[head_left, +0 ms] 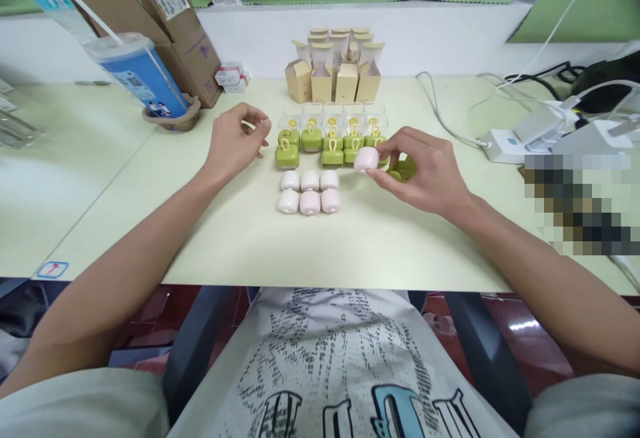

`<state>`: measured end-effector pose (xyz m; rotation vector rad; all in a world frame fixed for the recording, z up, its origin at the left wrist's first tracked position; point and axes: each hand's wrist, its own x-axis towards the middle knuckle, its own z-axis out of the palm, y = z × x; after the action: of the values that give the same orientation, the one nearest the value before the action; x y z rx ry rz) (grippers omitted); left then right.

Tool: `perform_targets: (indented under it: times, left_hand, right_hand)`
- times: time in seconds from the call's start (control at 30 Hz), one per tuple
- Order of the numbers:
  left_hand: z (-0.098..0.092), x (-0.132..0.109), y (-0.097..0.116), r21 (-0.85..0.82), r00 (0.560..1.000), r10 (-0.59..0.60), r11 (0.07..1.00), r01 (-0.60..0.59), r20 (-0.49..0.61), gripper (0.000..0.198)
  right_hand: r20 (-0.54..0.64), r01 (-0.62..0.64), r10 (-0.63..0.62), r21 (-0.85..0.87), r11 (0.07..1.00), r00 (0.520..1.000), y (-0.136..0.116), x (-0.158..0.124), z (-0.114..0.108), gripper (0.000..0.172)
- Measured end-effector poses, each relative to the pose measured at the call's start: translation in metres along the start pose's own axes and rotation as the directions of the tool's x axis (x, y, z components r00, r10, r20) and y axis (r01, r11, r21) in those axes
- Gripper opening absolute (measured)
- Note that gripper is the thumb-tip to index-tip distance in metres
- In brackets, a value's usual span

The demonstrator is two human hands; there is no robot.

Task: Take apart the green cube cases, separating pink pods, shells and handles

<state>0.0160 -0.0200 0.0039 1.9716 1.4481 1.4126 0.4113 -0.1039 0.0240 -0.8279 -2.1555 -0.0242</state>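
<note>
Between the thumb and fingers of my right hand (pixel 427 171) is a small rounded pale pink case (pixel 367 159), held just above the table at the right end of the green cases. My left hand (pixel 233 141) hovers left of the green cases, fingers loosely curled and apart, with nothing visible in it. Several glossy green cases (pixel 287 155) with loop straps stand in two rows. In front of them sit two short rows of white and pale pink rounded cases (pixel 310 202). Another green piece (pixel 404 169) shows partly behind my right fingers.
Clear plastic pieces with yellow round stickers (pixel 333 120) line up behind the green cases. Open yellow cartons (pixel 321 83) stand at the wall. To the left are a blue drink cup (pixel 145 81) and a cardboard box (pixel 193 58); to the right, a power strip (pixel 505 146) with cables.
</note>
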Motion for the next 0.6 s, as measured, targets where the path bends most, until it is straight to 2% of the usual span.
perform_targets:
  times: [0.1,0.17,0.23,0.27,0.33,0.37,0.4,0.47,0.53,0.6]
  left_hand:
    - [-0.003,0.001,-0.007,-0.107,0.980,-0.163,0.979,0.175,0.113,0.055]
    - [-0.004,0.001,-0.004,-0.101,0.943,-0.264,0.952,0.288,0.202,0.054]
    - [-0.005,0.000,0.004,-0.023,0.921,-0.336,0.938,0.347,0.197,0.051]
    - [-0.005,-0.002,0.011,0.027,0.938,-0.317,0.948,0.316,0.141,0.051]
    - [-0.003,-0.007,0.027,0.102,0.993,-0.120,0.987,0.121,-0.015,0.051]
    - [-0.001,-0.013,0.036,0.113,0.997,0.028,0.993,-0.019,-0.077,0.050]
    - [0.002,-0.019,0.047,0.082,0.982,0.164,0.984,-0.157,-0.095,0.049]
    - [0.013,-0.037,0.069,-0.118,0.941,0.337,0.936,-0.332,0.023,0.049]
    - [0.025,-0.056,0.087,-0.278,0.863,0.459,0.875,-0.397,0.210,0.060]
    - [0.035,-0.072,0.100,-0.300,0.827,0.494,0.858,-0.416,0.267,0.058]
  right_hand:
    - [0.013,-0.014,0.014,0.000,1.000,1.000,0.002,-0.003,0.007,0.033]
    - [0.021,-0.022,0.021,0.010,1.000,1.000,0.001,-0.004,0.010,0.034]
    - [0.016,-0.025,0.024,0.044,0.999,1.000,-0.002,-0.004,0.011,0.036]
    - [0.007,-0.031,0.031,0.072,0.997,1.000,-0.004,-0.004,0.011,0.037]
    - [-0.020,-0.069,0.073,0.157,0.985,0.997,-0.010,-0.002,0.011,0.037]
    - [-0.035,-0.096,0.105,0.207,0.974,0.994,-0.013,-0.001,0.011,0.037]
    - [-0.050,-0.119,0.135,0.253,0.960,0.990,-0.016,0.001,0.012,0.037]
    - [-0.072,-0.130,0.158,0.305,0.944,0.985,-0.022,0.003,0.013,0.038]
    - [-0.088,-0.079,0.111,0.305,0.949,0.990,-0.025,0.003,0.016,0.039]
    - [-0.094,-0.008,0.036,0.288,0.958,0.995,-0.027,0.003,0.020,0.040]
